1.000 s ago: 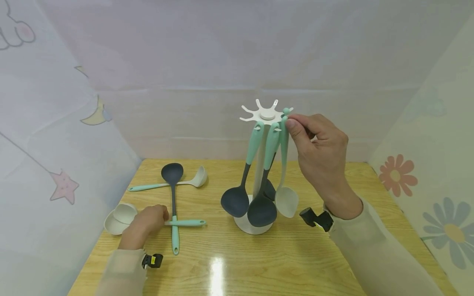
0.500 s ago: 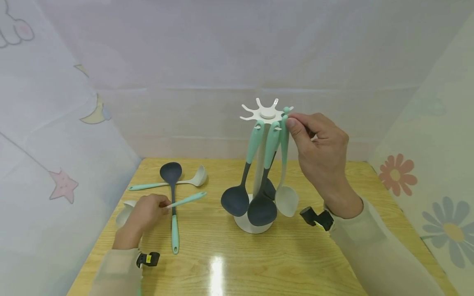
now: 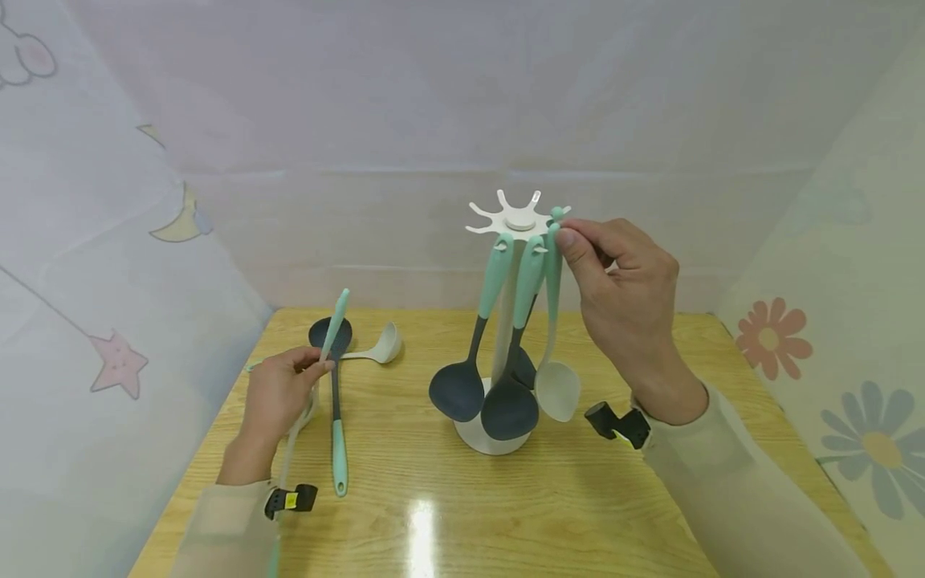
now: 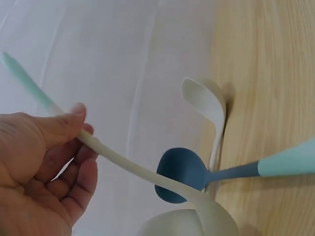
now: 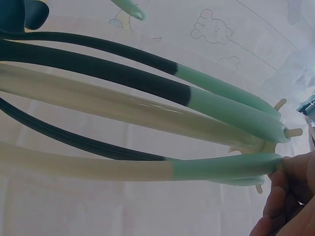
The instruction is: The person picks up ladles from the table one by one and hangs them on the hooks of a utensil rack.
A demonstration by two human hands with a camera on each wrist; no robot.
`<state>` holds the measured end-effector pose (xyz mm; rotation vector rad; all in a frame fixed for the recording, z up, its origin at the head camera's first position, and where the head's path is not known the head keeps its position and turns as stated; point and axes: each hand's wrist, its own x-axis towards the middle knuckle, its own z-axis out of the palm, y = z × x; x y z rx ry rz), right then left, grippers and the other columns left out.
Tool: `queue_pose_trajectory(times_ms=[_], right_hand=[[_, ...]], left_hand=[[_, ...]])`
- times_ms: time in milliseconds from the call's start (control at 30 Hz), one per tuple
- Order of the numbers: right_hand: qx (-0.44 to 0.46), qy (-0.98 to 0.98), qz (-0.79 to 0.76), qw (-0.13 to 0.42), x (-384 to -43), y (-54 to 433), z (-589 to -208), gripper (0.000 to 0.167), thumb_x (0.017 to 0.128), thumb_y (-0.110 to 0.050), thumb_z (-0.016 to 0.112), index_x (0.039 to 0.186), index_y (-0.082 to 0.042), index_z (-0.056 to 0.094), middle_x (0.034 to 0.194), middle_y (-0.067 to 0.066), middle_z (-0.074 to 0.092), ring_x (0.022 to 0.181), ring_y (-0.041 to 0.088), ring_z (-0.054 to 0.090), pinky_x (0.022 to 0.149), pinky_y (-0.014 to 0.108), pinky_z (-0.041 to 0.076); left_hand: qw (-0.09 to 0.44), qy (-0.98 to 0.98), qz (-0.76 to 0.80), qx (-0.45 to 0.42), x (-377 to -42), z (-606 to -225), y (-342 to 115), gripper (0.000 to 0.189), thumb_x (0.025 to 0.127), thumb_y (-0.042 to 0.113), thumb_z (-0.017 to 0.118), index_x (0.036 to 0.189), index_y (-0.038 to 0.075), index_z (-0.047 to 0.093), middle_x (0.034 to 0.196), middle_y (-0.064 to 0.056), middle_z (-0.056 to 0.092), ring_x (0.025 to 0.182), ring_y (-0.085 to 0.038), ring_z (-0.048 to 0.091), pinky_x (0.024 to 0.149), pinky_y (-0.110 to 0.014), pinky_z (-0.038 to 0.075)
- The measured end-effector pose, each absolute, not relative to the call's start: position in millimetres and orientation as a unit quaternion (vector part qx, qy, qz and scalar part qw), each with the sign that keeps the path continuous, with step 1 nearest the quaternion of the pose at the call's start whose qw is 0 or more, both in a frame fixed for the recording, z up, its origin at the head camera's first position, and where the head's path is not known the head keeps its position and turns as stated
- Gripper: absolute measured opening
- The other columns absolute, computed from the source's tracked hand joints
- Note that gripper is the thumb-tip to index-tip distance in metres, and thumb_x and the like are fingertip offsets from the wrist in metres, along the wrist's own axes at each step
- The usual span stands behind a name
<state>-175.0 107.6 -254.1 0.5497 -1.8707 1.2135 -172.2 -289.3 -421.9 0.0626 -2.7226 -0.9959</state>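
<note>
My left hand [image 3: 278,389] pinches a white ladle [image 4: 130,164] by its stem just below the mint handle, between thumb and fingers. Its handle points up, and its bowl hangs low in the left wrist view. At the rack [image 3: 519,221], my right hand [image 3: 629,285] pinches the top of the mint handle of another white ladle [image 3: 558,392], right at a hook tip. Several dark utensils hang beside it, including a dark ladle [image 3: 510,411] in front. On the table near my left hand lie a dark ladle [image 3: 339,385] and a small white ladle [image 3: 386,343], crossing each other.
The rack's round white base [image 3: 493,437] stands on the wooden table [image 3: 405,474]. Several hooks at its back carry nothing. A white stem [image 3: 289,453] shows beside my left forearm, partly hidden by it. Patterned cloth walls [image 3: 462,120] enclose the table's back and sides.
My left hand has lifted the white ladle off the table and turned it, so its handle swings from pointing right to pointing up. The right hand stays at the rack.
</note>
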Motion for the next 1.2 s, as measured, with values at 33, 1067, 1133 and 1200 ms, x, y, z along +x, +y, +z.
queue_pose_trajectory(times_ms=[33, 1067, 1133, 1200], right_hand=[[0.218, -0.743, 0.482, 0.410, -175, 108, -254, 0.011, 0.097, -0.004, 0.076, 0.101, 0.004, 0.082, 0.081, -0.023, 0.062, 0.070, 0.005, 0.052, 0.064, 0.019, 0.042], [0.219, -0.746, 0.476, 0.411, -173, 108, -253, 0.011, 0.097, -0.005, 0.076, 0.101, 0.004, 0.082, 0.081, -0.020, 0.062, 0.069, 0.005, 0.053, 0.063, 0.017, 0.041], [0.219, -0.745, 0.477, 0.411, -173, 108, -253, 0.011, 0.097, -0.005, 0.076, 0.101, 0.004, 0.082, 0.081, -0.019, 0.062, 0.069, 0.005, 0.053, 0.063, 0.018, 0.041], [0.219, -0.744, 0.478, 0.411, -173, 107, -253, 0.011, 0.097, -0.005, 0.077, 0.101, 0.004, 0.082, 0.081, -0.019, 0.062, 0.069, 0.005, 0.053, 0.063, 0.018, 0.041]], left_hand=[[0.135, -0.927, -0.349, 0.030, -173, -421, -288, 0.028, 0.103, 0.025, 0.073, 0.121, 0.004, 0.079, 0.107, -0.018, 0.079, 0.091, -0.033, 0.074, 0.067, -0.030, 0.051], [0.219, -0.821, -0.523, 0.062, -169, -394, -251, 0.026, 0.099, 0.027, 0.078, 0.117, 0.009, 0.082, 0.110, -0.010, 0.080, 0.087, 0.004, 0.067, 0.078, -0.012, 0.054], [0.220, -0.823, -0.521, 0.053, -169, -394, -249, 0.025, 0.099, 0.026, 0.077, 0.117, 0.010, 0.082, 0.110, -0.011, 0.080, 0.087, 0.004, 0.067, 0.077, -0.012, 0.054], [0.223, -0.822, -0.522, 0.046, -168, -393, -247, 0.024, 0.099, 0.024, 0.078, 0.117, 0.010, 0.082, 0.111, -0.013, 0.080, 0.087, 0.004, 0.067, 0.077, -0.012, 0.055]])
